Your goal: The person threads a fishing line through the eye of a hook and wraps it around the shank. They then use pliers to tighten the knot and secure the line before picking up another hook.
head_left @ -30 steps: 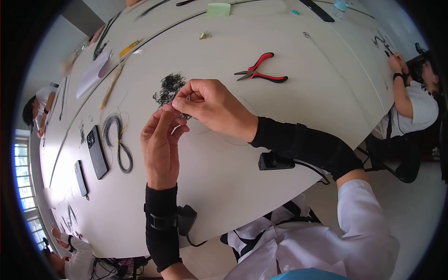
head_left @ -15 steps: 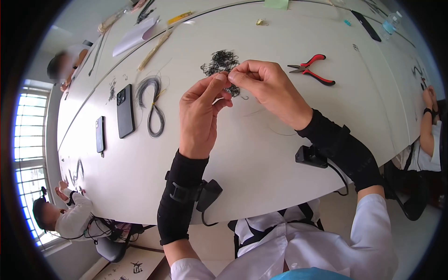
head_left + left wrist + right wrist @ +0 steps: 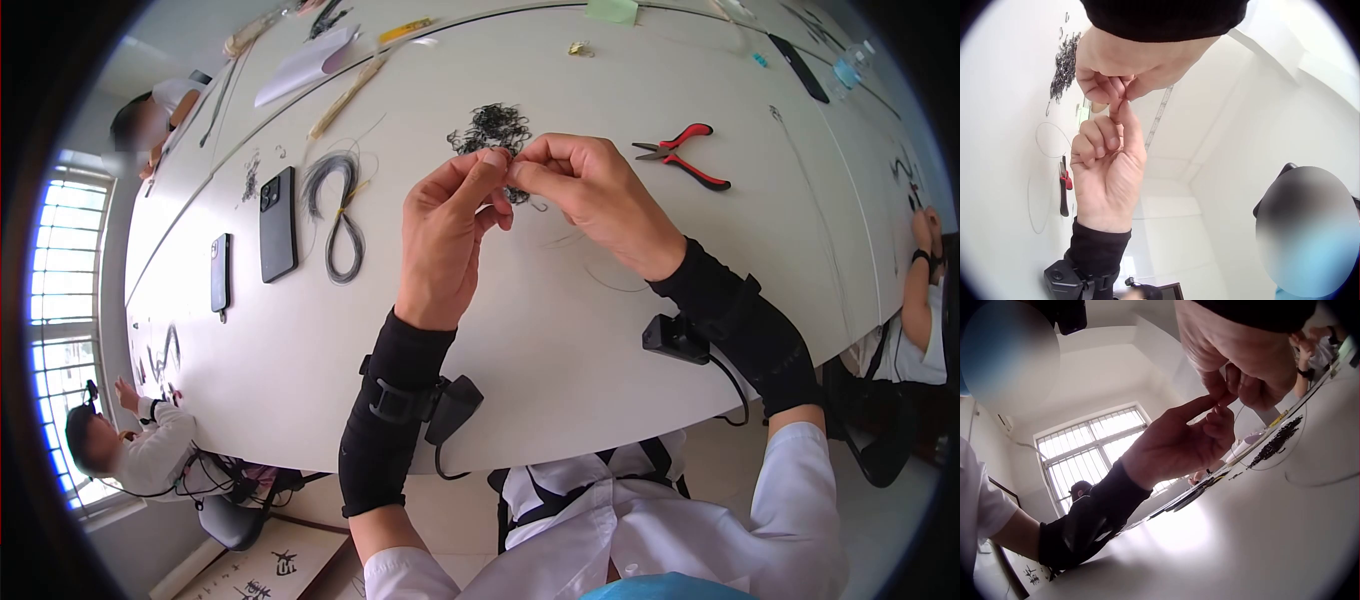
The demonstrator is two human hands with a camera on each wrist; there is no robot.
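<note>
Pinching a small piece (image 3: 1128,101) between closely set thumb and index tips of both the left hand (image 3: 440,230) and the right hand (image 3: 610,205) – too small to identify. Meeting tip to tip above the table (image 3: 540,380), with the remaining fingers loosely curled in toward the palms. Overlapping, in the head view, the near part of a pile of dark hooks (image 3: 500,122) lying just beyond on the tabletop. Tracing a thin line (image 3: 610,287) in a faint curve just left of the right wrist; impossible to tell whether joined to the pinched piece. Showing to the right red-handled pliers (image 3: 705,177), handles spread and jaws pointing left. Placed to the left – a tied coil of dark strands (image 3: 341,212), then a large phone (image 3: 278,225) and a smaller phone (image 3: 220,275). Lying at the far left, a white sheet (image 3: 305,68); at the far right, a clear bottle (image 3: 850,68).
</note>
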